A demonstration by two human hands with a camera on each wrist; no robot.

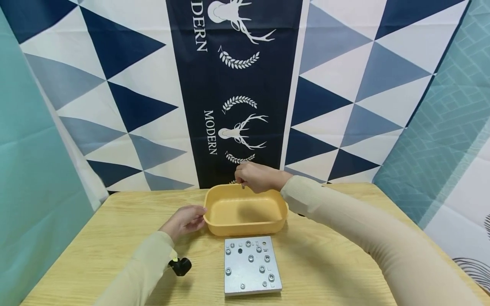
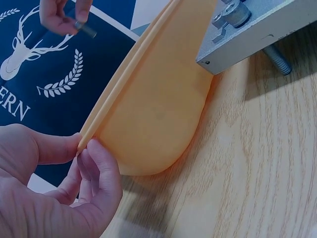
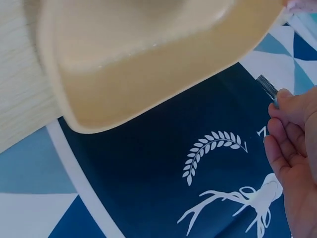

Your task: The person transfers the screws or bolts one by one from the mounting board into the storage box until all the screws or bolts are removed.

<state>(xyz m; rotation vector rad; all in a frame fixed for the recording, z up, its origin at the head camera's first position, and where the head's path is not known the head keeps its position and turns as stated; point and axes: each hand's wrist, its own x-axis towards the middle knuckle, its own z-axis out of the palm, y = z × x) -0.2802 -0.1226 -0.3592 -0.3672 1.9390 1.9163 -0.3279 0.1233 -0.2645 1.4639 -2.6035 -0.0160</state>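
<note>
With thumb and fingers my left hand (image 1: 187,219) pinches the left rim of a yellow-orange plastic tub (image 1: 243,230), as the left wrist view shows. Above the tub's far side, my right hand (image 1: 257,177) holds a small threaded metal screw (image 3: 267,87) between thumb and fingertips, its thread end sticking out. Nothing shows inside the tub in the head view. In front of it lies a silver metal plate (image 1: 239,278) carrying several socket-head screws (image 1: 251,258) and a dark hole. A threaded shank (image 2: 278,60) protrudes below the plate in the left wrist view.
Everything stands on a light wooden table (image 1: 115,238). A patterned cloth (image 1: 237,85) hangs behind its back edge, close to the tub. A black device (image 1: 180,267) sits at the left wrist.
</note>
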